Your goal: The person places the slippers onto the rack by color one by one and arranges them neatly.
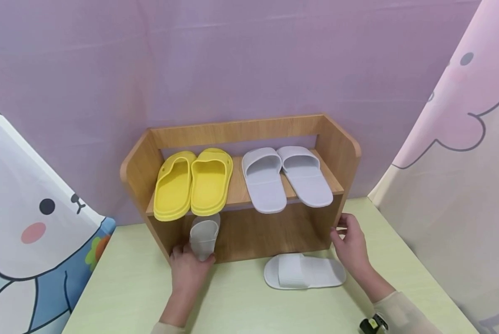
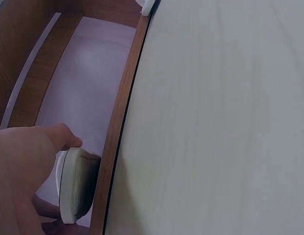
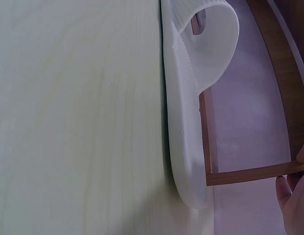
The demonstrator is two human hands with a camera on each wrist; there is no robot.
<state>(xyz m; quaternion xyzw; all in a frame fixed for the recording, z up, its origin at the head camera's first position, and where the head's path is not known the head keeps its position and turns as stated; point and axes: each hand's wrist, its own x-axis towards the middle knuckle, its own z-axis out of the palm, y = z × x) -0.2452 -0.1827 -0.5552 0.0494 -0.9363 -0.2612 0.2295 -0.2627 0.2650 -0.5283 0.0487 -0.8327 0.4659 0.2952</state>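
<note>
My left hand [image 1: 189,269] holds a white slipper [image 1: 205,236] by its heel end, at the left of the wooden shoe rack's lower level. In the left wrist view, the thumb and fingers lie on opposite edges of the slipper [image 2: 73,186]. With my right hand [image 1: 351,243], I pinch the front edge of the rack's right side panel [image 3: 255,175] between thumb and fingers. Another white slipper [image 1: 303,272] lies sideways on the table in front of the shoe rack [image 1: 262,232], just left of that hand.
On the upper shelf, a pair of yellow slippers [image 1: 192,185] stands at the left and a pair of pale lavender slippers [image 1: 287,178] at the right. A purple cloth [image 1: 249,60] hangs behind the rack. Printed cloths border both sides of the pale green table [image 1: 241,311].
</note>
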